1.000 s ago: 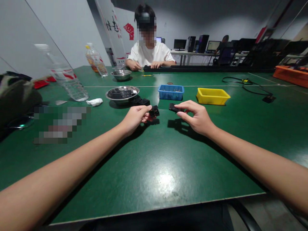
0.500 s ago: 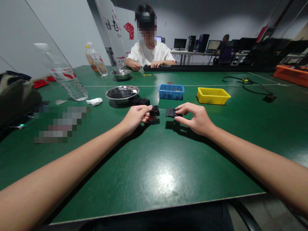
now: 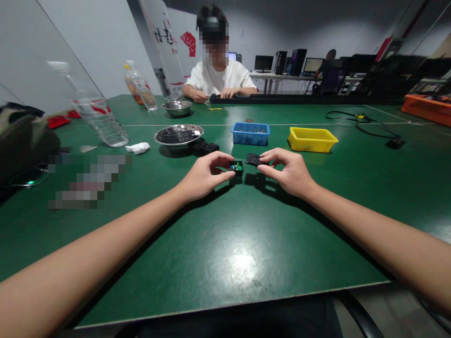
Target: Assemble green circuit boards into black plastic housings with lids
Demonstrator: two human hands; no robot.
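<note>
Between the thumb and fingers of my left hand (image 3: pixel 207 174) is a small black plastic box (image 3: pixel 236 168), its uncovered side showing green circuit parts inside. My right hand (image 3: pixel 289 172) pinches a flat black plastic cover (image 3: pixel 252 159) by its right end. A small gap separates box and cover, both held over the green table (image 3: pixel 218 234). Behind my left hand, black boxes (image 3: pixel 210 148) lie beside a steel bowl (image 3: pixel 162 136) that contains more black pieces.
A blue bin (image 3: pixel 250 136) with small metal parts and a yellow bin (image 3: pixel 313 142) stand beyond my hands. Bottles (image 3: pixel 100 122) and crumpled tissue (image 3: pixel 138 148) are at left. A black cable (image 3: pixel 373 124) lies at right. Across the table sits a person (image 3: pixel 220 77) by a long black bar (image 3: pixel 299 99).
My left hand has turned the black box so its inside with green parts faces me, and shifted it slightly right. My right hand has lifted and tilted the cover a little.
</note>
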